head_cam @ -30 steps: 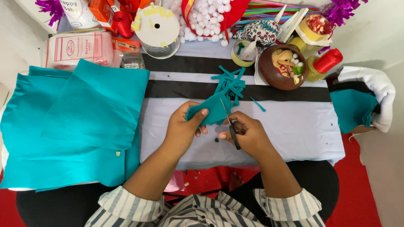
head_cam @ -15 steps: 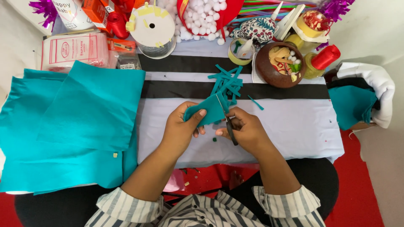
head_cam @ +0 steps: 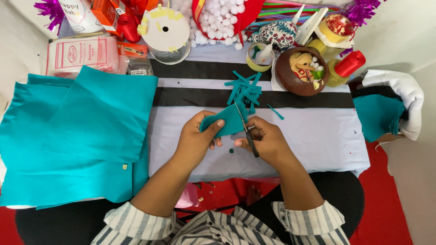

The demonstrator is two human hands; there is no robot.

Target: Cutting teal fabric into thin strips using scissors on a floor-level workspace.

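Observation:
My left hand (head_cam: 196, 141) pinches a small curved piece of teal felt (head_cam: 225, 123) over the white cloth-covered table (head_cam: 318, 136). My right hand (head_cam: 269, 139) grips a pair of small dark scissors (head_cam: 245, 128), whose blades point up into the right edge of the felt piece. Just beyond the hands lies a loose pile of cut teal felt strips (head_cam: 244, 89) on the black stripe of the cloth. One single strip (head_cam: 275, 112) lies apart to the right. A tiny teal scrap (head_cam: 231, 150) rests below the hands.
Large teal felt sheets (head_cam: 77, 136) cover the left side. At the back stand a white ribbon spool (head_cam: 163, 31), a pink packet (head_cam: 81, 54), a red bowl of white pompoms (head_cam: 218, 20), a brown bowl (head_cam: 302, 72), a yellow bottle with red cap (head_cam: 345, 68). More teal felt (head_cam: 377, 115) lies at right.
The hands hold nearly the same place; the felt piece has turned a little in my left hand and the scissors have edged further into its right side.

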